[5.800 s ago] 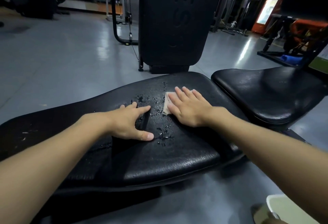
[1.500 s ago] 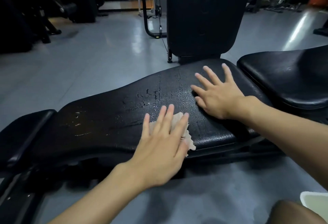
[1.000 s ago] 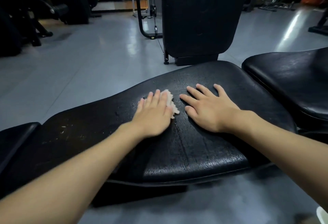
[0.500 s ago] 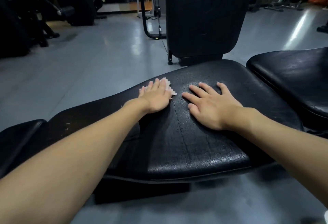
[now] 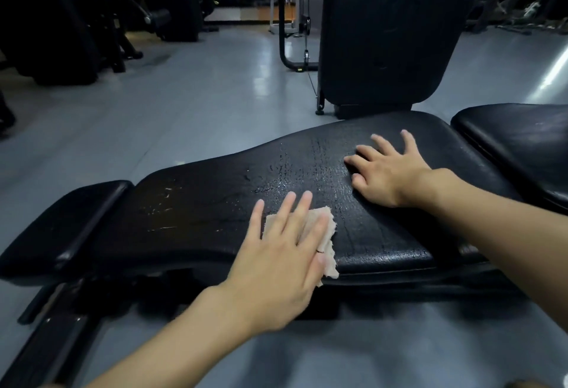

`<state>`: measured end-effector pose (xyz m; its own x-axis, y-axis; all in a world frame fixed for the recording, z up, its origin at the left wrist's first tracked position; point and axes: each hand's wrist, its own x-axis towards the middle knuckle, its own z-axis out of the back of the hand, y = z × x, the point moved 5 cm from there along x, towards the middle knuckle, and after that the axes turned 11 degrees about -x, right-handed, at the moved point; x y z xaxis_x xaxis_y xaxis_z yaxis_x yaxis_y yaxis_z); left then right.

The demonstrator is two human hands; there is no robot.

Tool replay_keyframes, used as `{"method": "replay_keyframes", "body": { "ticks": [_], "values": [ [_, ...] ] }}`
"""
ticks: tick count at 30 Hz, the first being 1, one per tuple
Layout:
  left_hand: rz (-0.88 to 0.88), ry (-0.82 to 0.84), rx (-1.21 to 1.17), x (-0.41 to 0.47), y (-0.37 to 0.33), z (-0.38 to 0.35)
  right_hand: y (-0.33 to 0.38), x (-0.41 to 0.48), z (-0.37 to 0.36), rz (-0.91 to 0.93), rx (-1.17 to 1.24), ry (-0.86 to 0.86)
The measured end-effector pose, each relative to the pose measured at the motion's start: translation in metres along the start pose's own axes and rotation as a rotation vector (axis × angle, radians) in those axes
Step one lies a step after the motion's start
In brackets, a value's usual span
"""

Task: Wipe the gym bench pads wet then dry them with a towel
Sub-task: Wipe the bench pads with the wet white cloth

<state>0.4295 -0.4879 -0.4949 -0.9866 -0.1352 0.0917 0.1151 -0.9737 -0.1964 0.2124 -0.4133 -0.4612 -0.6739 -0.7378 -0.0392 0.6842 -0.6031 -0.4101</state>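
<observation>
On the near edge of the long surface (image 5: 199,203): a beige cloth (image 5: 330,264) lies flat, one corner hanging over the rim.
Left hand (image 5: 282,258): fingers straight and spread, pressing down on the cloth, not clenched round it.
Right hand (image 5: 390,172): palm down on bare padding farther right, fingers splayed, grasping nothing, apart from the cloth.
Wet patch (image 5: 276,185): shiny streaks and droplets beyond the left fingertips.
Neighbours: a small end pad (image 5: 67,221) at left, a seat pad (image 5: 522,148) at right.
Behind: a dark machine (image 5: 384,34) on the grey floor (image 5: 153,117).
</observation>
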Motion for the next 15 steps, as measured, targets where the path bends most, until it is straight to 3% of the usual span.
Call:
{"method": "replay_keyframes", "body": {
  "ticks": [5, 15],
  "values": [
    [0.077, 0.093, -0.102, 0.004, 0.005, -0.015, 0.029, 0.016, 0.002, 0.091, 0.174, 0.048],
    [0.235, 0.226, -0.188, 0.092, 0.056, -0.014, 0.034, 0.018, -0.009, 0.113, 0.136, 0.014]
  ]
}}
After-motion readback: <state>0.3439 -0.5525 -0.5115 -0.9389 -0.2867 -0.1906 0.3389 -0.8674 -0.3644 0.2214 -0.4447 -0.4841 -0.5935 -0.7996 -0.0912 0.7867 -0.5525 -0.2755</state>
